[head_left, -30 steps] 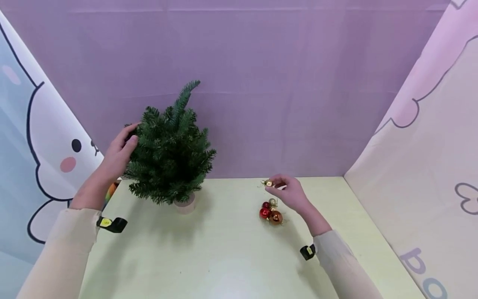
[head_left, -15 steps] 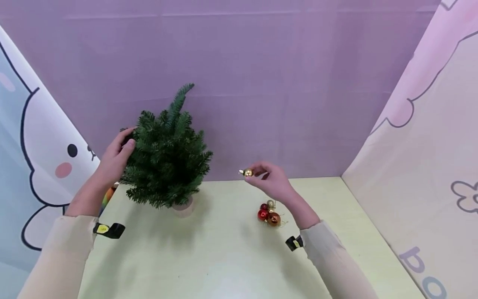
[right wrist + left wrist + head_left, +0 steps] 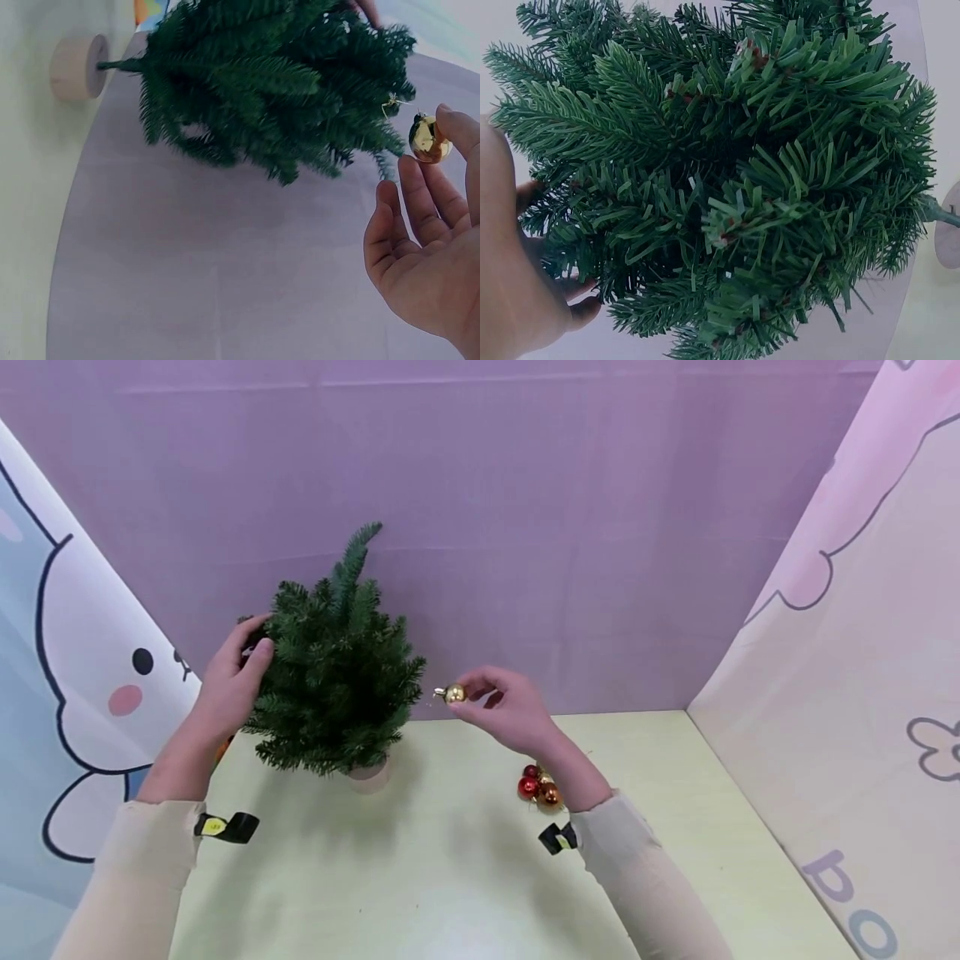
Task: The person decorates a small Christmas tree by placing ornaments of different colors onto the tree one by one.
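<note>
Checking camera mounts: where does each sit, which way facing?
Head: on the head, facing forward and down at a bushy green needled tree and shiny red and copper balls; left hand, right hand and beige sleeves show.
Left wrist: on that wrist, faces the tree close up; left hand at left edge.
Right wrist: on that wrist, faces the tree, sideways in frame; right hand at right edge.
Shared: head and right wrist both show a shiny gold ball.

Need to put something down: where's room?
Bare, save specks: front of the pale yellow tabletop between beige sleeves, and from right sleeve to cream printed curtain. Crowded: around bushy green tree and shiny red, gold, copper baubles.
</note>
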Action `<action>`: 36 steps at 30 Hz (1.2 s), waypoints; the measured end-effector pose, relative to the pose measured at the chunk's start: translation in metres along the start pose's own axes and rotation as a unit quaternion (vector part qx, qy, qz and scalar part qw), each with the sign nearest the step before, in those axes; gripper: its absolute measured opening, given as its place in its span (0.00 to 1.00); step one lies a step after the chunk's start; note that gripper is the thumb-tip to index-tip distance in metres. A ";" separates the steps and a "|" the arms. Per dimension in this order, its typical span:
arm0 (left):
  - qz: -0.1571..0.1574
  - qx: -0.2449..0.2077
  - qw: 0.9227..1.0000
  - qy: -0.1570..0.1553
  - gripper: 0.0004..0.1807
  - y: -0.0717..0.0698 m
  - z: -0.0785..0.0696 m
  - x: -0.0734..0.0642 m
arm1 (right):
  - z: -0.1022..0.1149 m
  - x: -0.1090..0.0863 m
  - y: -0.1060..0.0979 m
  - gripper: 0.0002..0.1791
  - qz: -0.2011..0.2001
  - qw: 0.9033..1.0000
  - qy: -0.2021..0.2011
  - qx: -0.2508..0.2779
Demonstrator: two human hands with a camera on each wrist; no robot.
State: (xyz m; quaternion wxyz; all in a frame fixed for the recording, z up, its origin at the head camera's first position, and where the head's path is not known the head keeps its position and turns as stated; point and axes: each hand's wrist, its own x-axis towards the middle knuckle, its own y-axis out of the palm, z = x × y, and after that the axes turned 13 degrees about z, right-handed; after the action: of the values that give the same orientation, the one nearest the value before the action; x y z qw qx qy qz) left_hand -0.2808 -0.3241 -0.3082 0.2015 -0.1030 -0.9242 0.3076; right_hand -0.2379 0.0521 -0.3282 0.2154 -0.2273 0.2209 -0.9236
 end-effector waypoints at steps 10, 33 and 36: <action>-0.038 0.005 0.999 -0.003 0.28 0.007 -0.004 -0.004 | 0.031 0.012 0.012 0.13 0.018 0.999 -0.032 0.017; -0.077 -0.002 0.997 0.014 0.30 0.013 -0.014 -0.011 | 0.075 0.047 0.026 0.13 0.057 0.996 -0.055 0.034; -0.076 0.000 0.997 0.017 0.30 0.014 -0.013 -0.011 | 0.076 0.050 0.027 0.13 0.059 0.997 -0.047 0.033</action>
State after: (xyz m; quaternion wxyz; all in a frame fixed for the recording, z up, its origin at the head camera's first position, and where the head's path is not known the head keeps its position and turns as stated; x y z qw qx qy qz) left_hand -0.2642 -0.3093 -0.3107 0.2396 -0.0374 -0.9260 0.2895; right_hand -0.2314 -0.0181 -0.2645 0.2870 -0.2500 0.1931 -0.9044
